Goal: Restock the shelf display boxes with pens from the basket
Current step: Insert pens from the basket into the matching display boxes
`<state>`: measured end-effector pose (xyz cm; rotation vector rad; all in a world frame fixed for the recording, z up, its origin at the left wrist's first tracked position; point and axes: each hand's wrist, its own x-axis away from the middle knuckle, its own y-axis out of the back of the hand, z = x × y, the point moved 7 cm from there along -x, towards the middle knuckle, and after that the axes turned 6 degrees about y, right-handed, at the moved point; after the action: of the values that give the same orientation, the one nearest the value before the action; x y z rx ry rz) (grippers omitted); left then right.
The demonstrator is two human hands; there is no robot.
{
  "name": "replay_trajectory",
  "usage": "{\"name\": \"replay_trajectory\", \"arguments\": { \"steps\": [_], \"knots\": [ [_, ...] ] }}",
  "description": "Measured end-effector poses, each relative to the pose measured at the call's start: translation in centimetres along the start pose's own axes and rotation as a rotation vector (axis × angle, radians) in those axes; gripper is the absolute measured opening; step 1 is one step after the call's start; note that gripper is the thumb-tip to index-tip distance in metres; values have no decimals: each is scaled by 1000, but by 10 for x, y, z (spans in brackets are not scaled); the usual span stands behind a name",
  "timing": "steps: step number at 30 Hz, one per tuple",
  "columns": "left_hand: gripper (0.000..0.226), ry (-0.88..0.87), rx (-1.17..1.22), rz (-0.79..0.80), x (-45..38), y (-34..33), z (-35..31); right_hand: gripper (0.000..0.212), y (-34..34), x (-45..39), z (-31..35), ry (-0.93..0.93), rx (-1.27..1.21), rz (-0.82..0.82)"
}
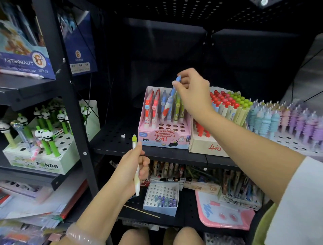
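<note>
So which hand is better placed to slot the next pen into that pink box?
The right hand: it holds a blue pen right above the pink box. The left hand holds a green pen lower down.

Dim shop corner w/ a black perforated-metal shelf unit (111, 138), a slanted black steel upright post (70, 98) w/ silver bolts btwn two bays, a dark pegboard back panel (174, 8) above, and a small bright ceiling light (262, 2) at top right.
</note>
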<state>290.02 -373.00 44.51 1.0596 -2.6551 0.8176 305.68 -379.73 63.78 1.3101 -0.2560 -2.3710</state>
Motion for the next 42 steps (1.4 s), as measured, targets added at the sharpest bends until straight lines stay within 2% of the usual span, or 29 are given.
{"name": "replay_trajectory", "arguments": {
  "steps": [3, 5, 7, 13, 15, 17, 19, 20, 24, 28, 33, 36, 40, 42],
  "knots": [
    [31, 73, 86, 5, -2, 0, 6, 18, -15, 7, -10, 3, 95, 66],
    [20, 70, 98, -5, -2, 1, 4, 19, -26, 10, -17, 9, 173, 133],
    [12, 47, 93, -15, -1, 4, -1, 19, -38, 11, -22, 3, 248, 224],
    [7, -90, 7, -1, 2, 1, -9, 29, -61, 18, -22, 31, 471, 437],
    [13, -112, -5, 24, 4, -2, -9, 34, -58, 22, -17, 34, 489, 427],
    [23, -101, 22, 18, 5, -2, -10, 36, -49, 25, -8, 80, 500, 349],
    [24, -137, 14, 8, 6, -3, -14, 26, -41, 29, 3, 97, 413, 300],
    [24, -164, -6, 8, 7, -4, -17, 22, -42, 34, 6, 69, 328, 337],
    [22, -231, -97, -13, 11, -10, -21, 29, -62, 65, 9, -108, 122, 646],
    [17, -273, -113, -42, 11, -15, -24, 17, -58, 63, 7, -205, -44, 648],
    [13, -356, -168, -31, 9, -25, -32, 16, -51, 62, 4, -250, -118, 733],
    [13, -387, -229, -15, 9, -31, -35, 16, -37, 51, 2, -242, -102, 653],
    [16, -427, -430, -63, 7, -25, -40, 10, 15, 2, 1, -96, 123, 280],
    [19, -409, -460, -85, 6, -17, -39, 12, 35, -14, 0, -18, 271, 186]
  ]
}}
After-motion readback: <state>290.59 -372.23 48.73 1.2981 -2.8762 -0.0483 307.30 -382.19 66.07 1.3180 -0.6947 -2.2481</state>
